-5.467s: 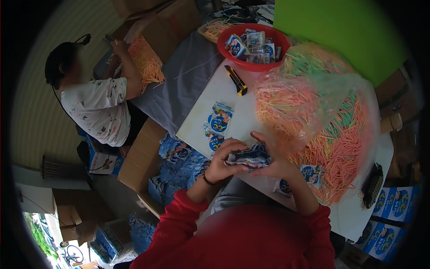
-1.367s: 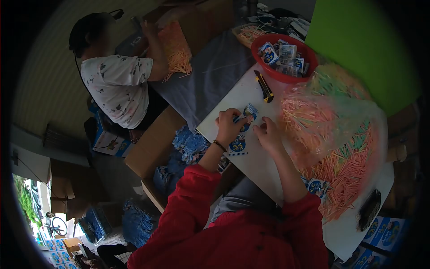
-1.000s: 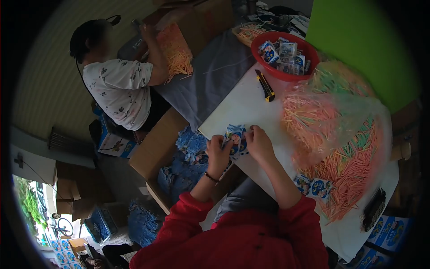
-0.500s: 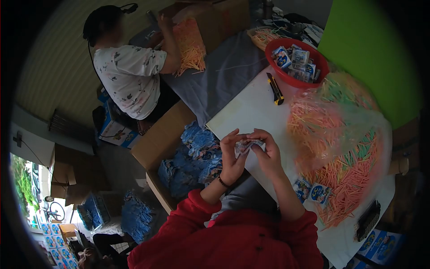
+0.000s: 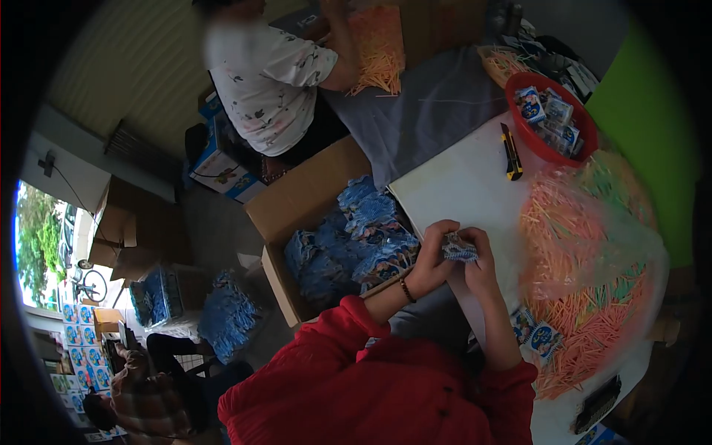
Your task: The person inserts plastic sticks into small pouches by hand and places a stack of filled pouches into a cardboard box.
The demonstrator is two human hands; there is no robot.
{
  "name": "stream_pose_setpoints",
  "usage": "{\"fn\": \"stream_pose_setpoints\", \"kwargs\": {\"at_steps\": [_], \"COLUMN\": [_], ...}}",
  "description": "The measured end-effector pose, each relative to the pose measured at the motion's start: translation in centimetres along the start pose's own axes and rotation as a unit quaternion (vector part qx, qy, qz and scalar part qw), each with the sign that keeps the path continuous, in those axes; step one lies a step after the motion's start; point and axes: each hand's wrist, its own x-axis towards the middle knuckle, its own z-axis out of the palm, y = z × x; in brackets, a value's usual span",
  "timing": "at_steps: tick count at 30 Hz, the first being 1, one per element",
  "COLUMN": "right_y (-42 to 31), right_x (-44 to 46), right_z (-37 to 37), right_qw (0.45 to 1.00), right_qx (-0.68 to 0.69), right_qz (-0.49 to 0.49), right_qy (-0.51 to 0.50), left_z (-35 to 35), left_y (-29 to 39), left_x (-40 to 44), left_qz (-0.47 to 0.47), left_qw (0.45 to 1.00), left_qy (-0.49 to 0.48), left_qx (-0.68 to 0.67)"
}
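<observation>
Between my two hands, over the near edge of the white table (image 5: 445, 189), is a small bundle of blue-and-white packets (image 5: 458, 248). My left hand (image 5: 436, 258) wraps its left side, and my right hand (image 5: 478, 259) is curled round its right side. To the left of my hands, an open cardboard box (image 5: 278, 278) holds many blue packets (image 5: 371, 237). Two more packets (image 5: 545, 339) lie on the table to the right, beside a pile of pink, orange and green sticks (image 5: 586, 334) partly under clear plastic.
A red bowl (image 5: 525, 133) of packets and a black-and-yellow cutter (image 5: 511, 154) are on the table's far part. A person in a white patterned shirt (image 5: 259, 89) works by orange sticks (image 5: 380, 70). Another person (image 5: 152, 393) is at the lower left. A dark brush-like object (image 5: 597, 404) lies lower right.
The packets lying on the table in front of me are now gathered between my hands. The view has swung left, so the table and bowl appear farther right.
</observation>
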Motion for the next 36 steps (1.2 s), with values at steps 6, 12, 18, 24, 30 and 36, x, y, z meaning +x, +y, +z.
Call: {"fn": "stream_pose_setpoints", "kwargs": {"at_steps": [6,12,18,24,30,36], "right_y": [-5.7,-8.2,-12.4,-10.9,-10.9,-11.2], "right_x": [-1.2,-4.4,-8.8,-15.8,-21.3,-25.0], "right_z": [0.6,-2.7,-1.6,-1.9,-6.2,-8.3], "right_qw": [0.988,0.996,0.991,0.982,0.988,0.991], "right_qx": [-0.116,0.026,-0.013,-0.002,0.068,0.042], "right_qz": [-0.082,-0.071,-0.062,-0.033,0.088,0.122], "right_qy": [0.056,0.045,-0.115,-0.188,-0.106,0.040], "left_z": [-3.5,-8.6,-8.0,-9.8,-1.9,16.4], "left_y": [-1.6,-10.2,-16.9,-11.8,4.1,12.2], "left_x": [-3.7,-5.7,-7.3,-5.6,-1.0,-1.3], "left_qz": [-0.186,-0.255,-0.194,-0.063,0.132,0.238], "left_qw": [0.940,0.919,0.904,0.876,0.942,0.894], "left_qy": [0.111,0.243,0.087,0.129,-0.124,-0.361], "left_qx": [-0.264,0.178,0.372,0.460,0.284,0.114]}}
